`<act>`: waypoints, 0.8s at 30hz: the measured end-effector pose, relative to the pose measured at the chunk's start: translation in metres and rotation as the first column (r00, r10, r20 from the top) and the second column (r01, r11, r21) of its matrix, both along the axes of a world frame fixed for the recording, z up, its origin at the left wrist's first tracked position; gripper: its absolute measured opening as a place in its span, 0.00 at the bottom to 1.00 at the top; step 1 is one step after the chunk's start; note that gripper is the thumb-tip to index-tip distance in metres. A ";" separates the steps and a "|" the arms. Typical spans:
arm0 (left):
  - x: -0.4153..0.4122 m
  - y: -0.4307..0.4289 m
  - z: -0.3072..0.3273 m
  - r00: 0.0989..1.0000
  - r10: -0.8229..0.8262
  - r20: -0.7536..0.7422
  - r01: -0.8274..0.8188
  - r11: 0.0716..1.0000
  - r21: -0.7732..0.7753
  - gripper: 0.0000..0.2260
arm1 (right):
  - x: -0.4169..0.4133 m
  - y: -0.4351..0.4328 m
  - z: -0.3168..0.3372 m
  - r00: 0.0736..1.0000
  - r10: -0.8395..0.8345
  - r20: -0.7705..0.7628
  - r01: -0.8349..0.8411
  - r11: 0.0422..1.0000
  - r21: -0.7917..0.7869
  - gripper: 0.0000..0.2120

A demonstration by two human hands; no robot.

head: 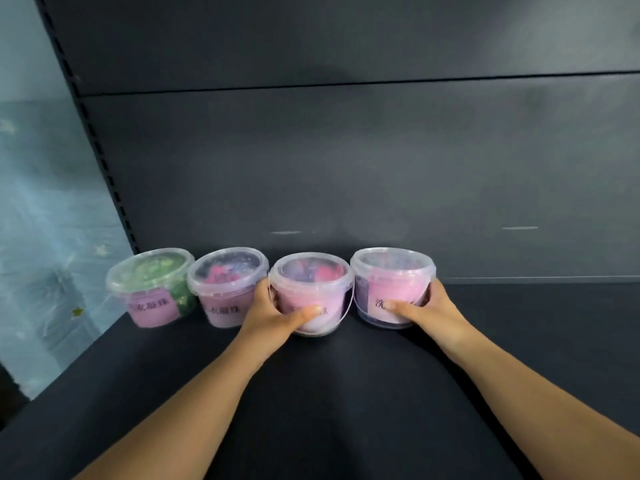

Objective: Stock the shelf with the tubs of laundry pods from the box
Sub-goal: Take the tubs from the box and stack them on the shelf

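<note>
Several clear tubs of laundry pods with pink labels stand in a row near the back of a dark shelf (346,393). My left hand (273,315) grips the third tub (311,292), thumb across its front, fingers round its left side. My right hand (424,308) grips the fourth tub (393,282) the same way from the right. To the left stand a tub with green pods (150,285) and another with pink pods (228,284), both untouched. The box is out of view.
The shelf's dark back panel (346,168) rises right behind the tubs. A slotted upright post (100,157) marks the left end, with a bluish wall beyond it. Bare shelf surface stretches to the right of the fourth tub and in front of the row.
</note>
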State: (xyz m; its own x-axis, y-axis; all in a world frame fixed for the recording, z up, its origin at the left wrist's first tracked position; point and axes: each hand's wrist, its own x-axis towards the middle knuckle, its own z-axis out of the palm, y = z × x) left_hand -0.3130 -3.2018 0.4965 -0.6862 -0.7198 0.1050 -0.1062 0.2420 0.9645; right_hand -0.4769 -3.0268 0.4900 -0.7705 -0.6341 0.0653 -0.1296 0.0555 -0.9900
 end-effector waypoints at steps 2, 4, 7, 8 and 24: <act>-0.005 -0.003 -0.007 0.998 -0.026 0.049 0.028 0.999 -0.047 0.44 | -0.008 0.000 -0.002 1.000 -0.008 -0.021 0.008 1.000 0.017 0.35; -0.006 -0.006 -0.009 0.999 -0.023 0.049 0.028 0.995 -0.092 0.46 | -0.014 0.002 -0.001 0.998 0.038 -0.054 -0.035 0.997 0.068 0.38; -0.009 -0.010 -0.012 1.000 -0.014 0.019 0.016 0.993 -0.116 0.39 | -0.022 0.008 0.002 0.987 0.122 -0.106 -0.103 0.980 0.168 0.39; -0.009 -0.011 -0.013 1.000 -0.015 0.011 0.016 0.993 -0.119 0.36 | -0.023 0.009 0.004 0.982 0.147 -0.114 -0.124 0.974 0.191 0.36; -0.008 -0.005 -0.010 0.994 0.054 0.099 -0.042 0.992 -0.115 0.28 | -0.016 0.013 0.001 0.986 0.018 -0.167 0.018 0.978 0.209 0.41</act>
